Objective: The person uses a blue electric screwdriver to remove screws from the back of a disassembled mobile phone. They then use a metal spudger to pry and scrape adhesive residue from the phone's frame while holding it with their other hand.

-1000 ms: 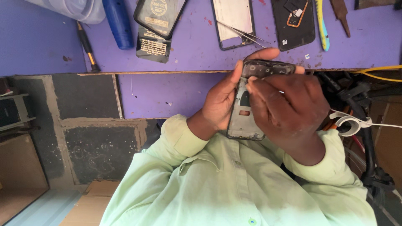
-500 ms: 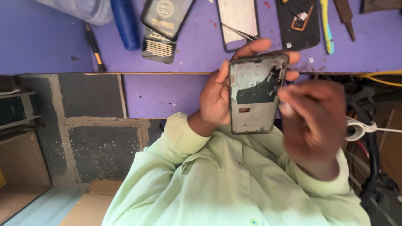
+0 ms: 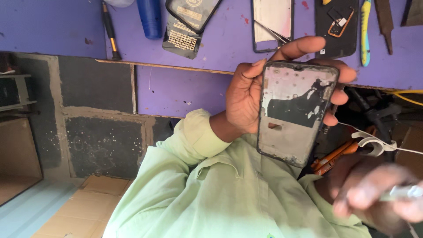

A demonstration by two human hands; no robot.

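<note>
Left hand (image 3: 251, 97) gripped a bare phone frame (image 3: 293, 112), thumb above its top edge, fingertips curled round the far side, grey inner face (patched with black adhesive) shown, right hand (image 3: 374, 194) blurred below, fingers pinched on a thin pale tool (image 3: 403, 192), purple workbench (image 3: 211, 48) beyond the knuckles.

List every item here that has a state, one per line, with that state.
Phone frame: held upright, stripped, patches of black residue inside.
Left hand: gripping the frame by its edges.
Right hand: blurred, away from the frame, pinching a small pale object.
Second phone frame: lying flat on the purple bench, tweezers across it.
Screwdriver: lying loose.
</note>
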